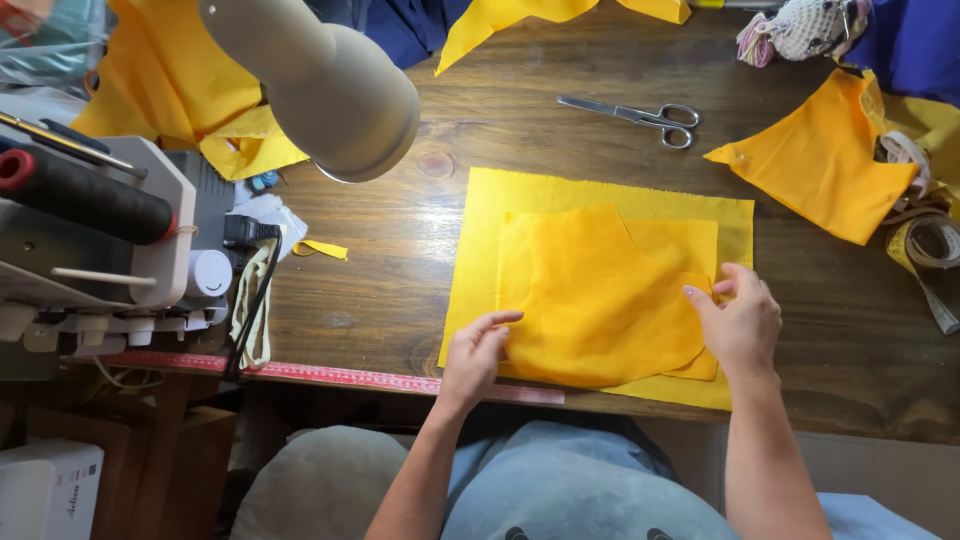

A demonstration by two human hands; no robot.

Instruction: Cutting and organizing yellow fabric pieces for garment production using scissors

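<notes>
- Lower centre of the frame: the left hand (pixel 472 355) rested on the near left edge of the orange fabric piece (pixel 595 300), fingers loosely spread, forefinger stretched flat along the cloth and pointing toward the right of the frame
- Right of centre: the right hand (pixel 742 322) lay at the piece's right edge, thumb and forefinger pinching that edge, remaining fingers curled; the cloth extended leftward from those fingertips
- The orange fabric piece lay flat between the two hands, long axis running left to right, each hand touching its own end; neither was clearly nearer
- Beneath it: a yellow fabric sheet (pixel 600 200), rectangular, squared to the table edge, showing on all sides of the orange piece
- Near table edge, lower left: a red ruler strip (pixel 330 375) lying along the wooden table (pixel 400 300)
- Left edge of the frame: a grey sewing machine (pixel 100 250) with a black spool (pixel 85 195); a pale lamp head (pixel 320 80) above it
- Upper centre: scissors (pixel 640 117), blades pointing left, well apart from both hands
- Right of the frame: a second orange cutout (pixel 820 160) and a coiled tape measure (pixel 935 250)
- No package or sign legible on the table
</notes>
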